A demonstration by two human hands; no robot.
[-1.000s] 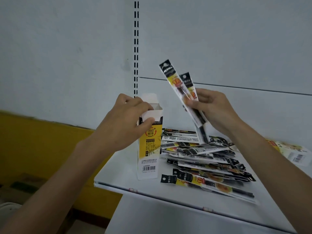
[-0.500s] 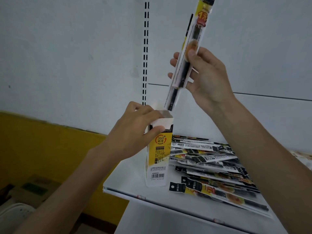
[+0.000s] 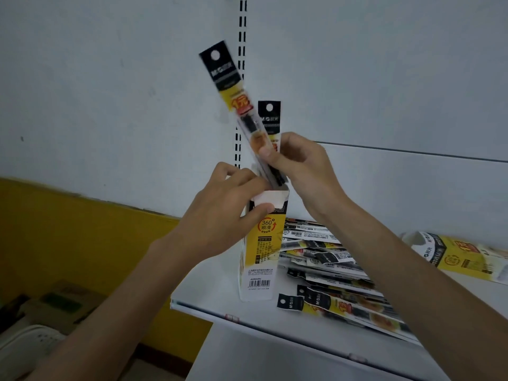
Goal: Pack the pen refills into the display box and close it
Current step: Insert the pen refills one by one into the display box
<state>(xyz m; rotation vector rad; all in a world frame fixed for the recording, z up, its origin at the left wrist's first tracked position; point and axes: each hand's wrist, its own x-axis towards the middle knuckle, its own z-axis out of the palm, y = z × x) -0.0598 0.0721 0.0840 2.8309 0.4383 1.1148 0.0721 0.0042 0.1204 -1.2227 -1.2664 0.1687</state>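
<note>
While two packaged pen refills (image 3: 248, 127) stand tilted with their lower ends just inside the open top of the display box (image 3: 261, 251), their black header cards lean up and to the left, well above the rim. The right hand (image 3: 299, 166) pinches them at mid-length, thumb in front and fingers closed round the back. They look light and thin, a stiff core inside a slick plastic sleeve that likely bends and slides easily, so a hold near the middle, as here, probably keeps them from flopping; gripping by the card end would let the tips wander.

The box stands upright near the front edge of the white shelf (image 3: 209, 301), its top flap raised behind the opening. The left hand (image 3: 220, 218) is closed round its upper part, thumb across the front face just under the rim, fingers curled over the far side. The carton seems light cardboard, apt to tip or crush if squeezed hard.

Just to the right of the box lies a loose heap of refill packs (image 3: 330, 268), some reaching to the shelf edge. Farther right a second box (image 3: 461, 257) lies on its side. The opening is narrow; above it the space is free up to the wall (image 3: 110, 92) behind.
</note>
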